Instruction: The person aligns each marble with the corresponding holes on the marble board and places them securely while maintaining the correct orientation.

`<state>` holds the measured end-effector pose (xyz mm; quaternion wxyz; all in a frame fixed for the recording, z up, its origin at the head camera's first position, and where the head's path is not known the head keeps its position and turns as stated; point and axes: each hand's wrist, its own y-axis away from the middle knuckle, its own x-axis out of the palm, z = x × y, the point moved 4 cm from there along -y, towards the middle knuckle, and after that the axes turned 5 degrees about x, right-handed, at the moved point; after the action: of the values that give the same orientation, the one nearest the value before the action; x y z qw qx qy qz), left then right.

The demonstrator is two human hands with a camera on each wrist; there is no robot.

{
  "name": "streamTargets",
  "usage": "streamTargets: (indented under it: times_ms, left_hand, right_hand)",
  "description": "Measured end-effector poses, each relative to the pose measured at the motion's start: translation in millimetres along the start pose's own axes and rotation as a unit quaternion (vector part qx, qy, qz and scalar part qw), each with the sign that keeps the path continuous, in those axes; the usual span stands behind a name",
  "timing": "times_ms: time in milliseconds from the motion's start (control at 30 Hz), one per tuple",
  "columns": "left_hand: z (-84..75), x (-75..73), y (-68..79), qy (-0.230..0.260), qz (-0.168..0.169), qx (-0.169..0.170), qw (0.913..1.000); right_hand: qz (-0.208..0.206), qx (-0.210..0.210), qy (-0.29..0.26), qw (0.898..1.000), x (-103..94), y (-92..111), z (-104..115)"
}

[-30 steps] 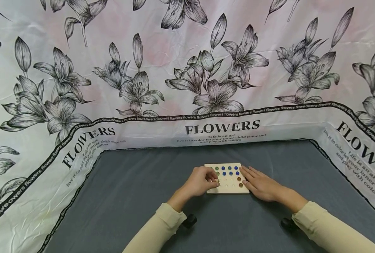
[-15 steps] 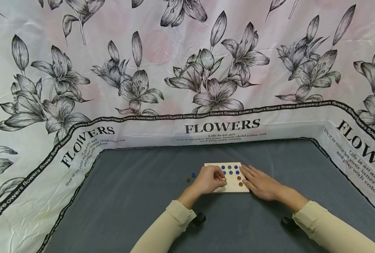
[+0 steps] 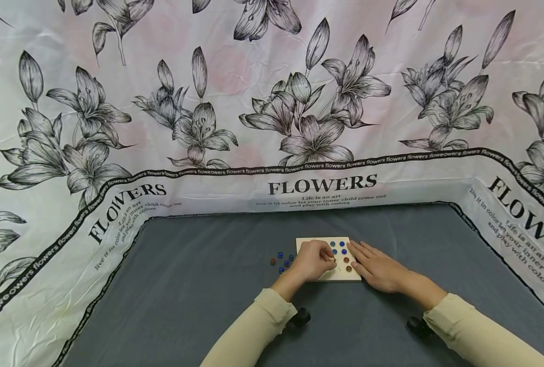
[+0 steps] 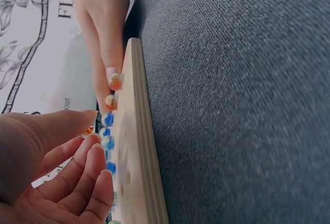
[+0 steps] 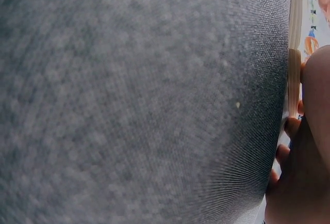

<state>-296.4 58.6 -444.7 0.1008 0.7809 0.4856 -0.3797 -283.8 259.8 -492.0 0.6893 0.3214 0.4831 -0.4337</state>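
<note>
A pale wooden board with rows of round hollows lies on the grey cloth. My left hand is over its middle, thumb and fingers pinching an orange marble just above the surface. Blue marbles sit in the far hollows at the right, and two orange marbles fill nearer ones in the right column. My right hand rests along the board's right edge with its fingers extended. The left hand hides part of the board's left side in the head view.
Several loose blue marbles and a reddish marble lie on the grey cloth left of the board. Behind the work area stands a white flower-printed sheet. A black device sits under the left wrist.
My left hand has moved rightward across the board with its marble, bringing the loose marbles at the left into view. The right hand has stayed at the board's edge.
</note>
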Motion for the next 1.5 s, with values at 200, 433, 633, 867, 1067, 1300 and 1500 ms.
streamTargets:
  times_ms: [200, 433, 633, 867, 1067, 1300, 1500]
  left_hand:
    - [1.0, 6.3, -5.8, -0.014, -0.008, -0.016, 0.9997]
    - [3.3, 10.5, -8.8, -0.027, -0.013, -0.036, 0.9989]
    - [3.2, 12.2, -7.9, -0.022, -0.018, -0.05, 0.9984]
    - [1.4, 13.2, -7.3, -0.027, -0.023, -0.063, 0.9974]
    - [1.8, 11.6, -6.8, -0.027, -0.019, -0.059, 0.9977]
    - [-5.0, 1.7, -2.3, -0.041, -0.004, -0.028, 0.9988]
    - [-9.3, -14.1, 5.6, -0.036, 0.009, 0.005, 0.9993]
  right_hand:
    - [-0.002, -0.001, -0.002, 1.0, -0.5, -0.3, -0.9]
    - [-0.012, -0.009, 0.003, 1.0, -1.9, 1.5, 1.9]
    - [-0.03, -0.029, 0.004, 0.999, -6.2, 5.4, 9.0]
    - [-0.005, -0.003, 0.003, 1.0, -2.5, 1.2, 5.1]
    - [-0.003, -0.001, 0.005, 1.0, -0.7, -0.4, 4.0]
    - [-0.005, 0.0, 0.006, 1.0, -1.3, 1.2, 3.7]
    - [-0.004, 0.002, 0.004, 1.0, -3.0, 2.2, 5.0]
